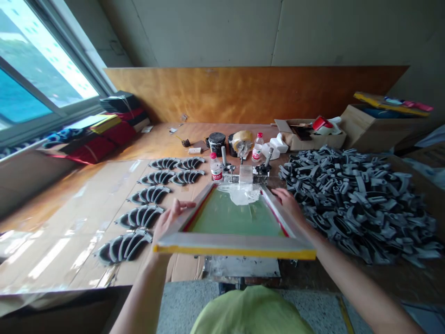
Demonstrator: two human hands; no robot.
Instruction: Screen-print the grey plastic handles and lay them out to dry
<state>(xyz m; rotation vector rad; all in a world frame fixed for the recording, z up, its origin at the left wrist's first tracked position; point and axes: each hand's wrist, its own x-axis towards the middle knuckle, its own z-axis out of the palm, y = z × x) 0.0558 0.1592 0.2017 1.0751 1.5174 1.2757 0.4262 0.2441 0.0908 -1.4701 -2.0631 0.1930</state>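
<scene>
A screen printing frame [236,242] with a green mesh [231,215] spans the middle of the head view, its near edge raised and trimmed in yellow. White ink [243,194] lies pooled at the far end of the mesh. My left hand [172,215] holds the left rail, with fingers partly hidden under it. On the opposite rail, my right hand [288,200] grips the far part. Behind the frame, a metal clamp fixture [246,174] stands at its far end. Below the near edge shows a flat metal plate [241,267].
Rows of curved grey plastic parts [127,246] lie on cardboard [62,232] at left. A large heap of grey parts [361,204] covers the right side. Bottles [216,168], a black tub [217,143] and an open carton [313,139] stand behind.
</scene>
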